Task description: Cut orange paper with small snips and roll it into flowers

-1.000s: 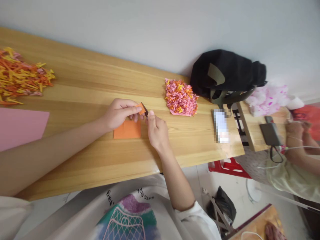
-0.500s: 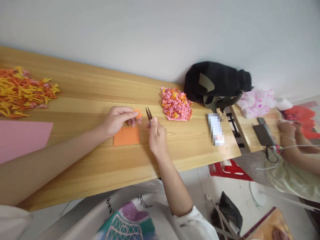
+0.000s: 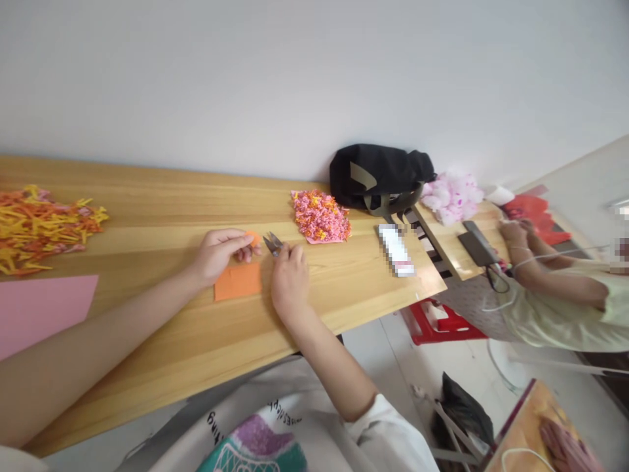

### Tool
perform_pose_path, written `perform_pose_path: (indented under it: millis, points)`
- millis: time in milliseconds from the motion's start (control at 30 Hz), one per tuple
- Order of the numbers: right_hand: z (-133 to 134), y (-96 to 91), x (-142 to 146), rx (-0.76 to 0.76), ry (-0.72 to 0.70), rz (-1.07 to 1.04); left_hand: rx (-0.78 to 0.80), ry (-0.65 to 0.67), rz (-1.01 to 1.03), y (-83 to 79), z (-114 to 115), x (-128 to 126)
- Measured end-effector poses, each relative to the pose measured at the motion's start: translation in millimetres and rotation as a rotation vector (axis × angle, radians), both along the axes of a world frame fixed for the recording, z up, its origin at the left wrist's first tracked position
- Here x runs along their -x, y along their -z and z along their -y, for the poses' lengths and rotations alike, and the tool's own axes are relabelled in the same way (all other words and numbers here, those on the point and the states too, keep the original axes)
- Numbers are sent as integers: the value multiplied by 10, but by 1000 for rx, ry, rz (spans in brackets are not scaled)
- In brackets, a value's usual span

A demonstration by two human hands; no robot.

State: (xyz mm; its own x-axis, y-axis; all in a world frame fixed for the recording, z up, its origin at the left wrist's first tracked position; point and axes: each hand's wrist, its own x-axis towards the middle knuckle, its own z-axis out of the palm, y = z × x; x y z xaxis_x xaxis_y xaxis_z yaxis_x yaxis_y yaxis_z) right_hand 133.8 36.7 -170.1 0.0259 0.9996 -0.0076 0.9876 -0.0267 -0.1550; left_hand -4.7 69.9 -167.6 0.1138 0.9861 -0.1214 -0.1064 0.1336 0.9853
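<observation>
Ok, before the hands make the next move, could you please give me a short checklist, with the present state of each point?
1. Left hand holds the small orange piece: ok.
2. Right hand holds the scissors: ok.
3. Scissor blades parted: ok, they form a V.
4. Blades apart from the left hand: ok, a gap shows.
5. Orange sheet lying on the table: ok.
6. Any cut line on the small orange piece: cannot tell, too small.

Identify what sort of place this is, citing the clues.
Probably an indoor craft workspace: scissors in the right hand, an orange sheet and a heap of small coloured pieces on a wooden table.
</observation>
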Motion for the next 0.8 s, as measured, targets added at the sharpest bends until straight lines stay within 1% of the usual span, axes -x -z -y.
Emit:
perform_pose_path:
  millis: [133,267,333,400,433,500,533,567,600,667,700,733,800]
  points:
    - [-9,27,-31,-50,-23,60,-9,-14,2,-24,8,-8]
    - [-8,43,-15,-51,-39,54,-1,-31,30,-35,20,-15]
    - [17,23,-21,-52,-47,32,8,-31,43,-31,21,-16]
    - [42,-30,-123,-106,-56,-3,15,-31,46,-24,17,-18]
    - [45,-69,-233,-160,-56,-21,21,-31,44,-20,15,-20]
    - [19,-158,-586,-321,-25,-67,30,-30,36,-16,10,-23]
    - [-8,-201,-821,-398,54,-75,31,-28,32,-18,9,-24]
    - [-42,-237,-1081,-457,166,-73,29,-25,28,-21,9,-25]
    - [-76,-263,-1352,-480,280,-64,27,-22,26,-25,10,-24]
    - [-131,-275,-1868,-458,485,-52,22,-20,23,-30,14,-16]
    - [-147,-263,-2092,-426,551,-50,16,-14,16,-28,15,-9]
    - [-158,-242,-2285,-415,583,-53,6,-7,5,-22,16,-1]
    - [-178,-191,-2580,-357,587,-85,-20,18,-16,4,15,19]
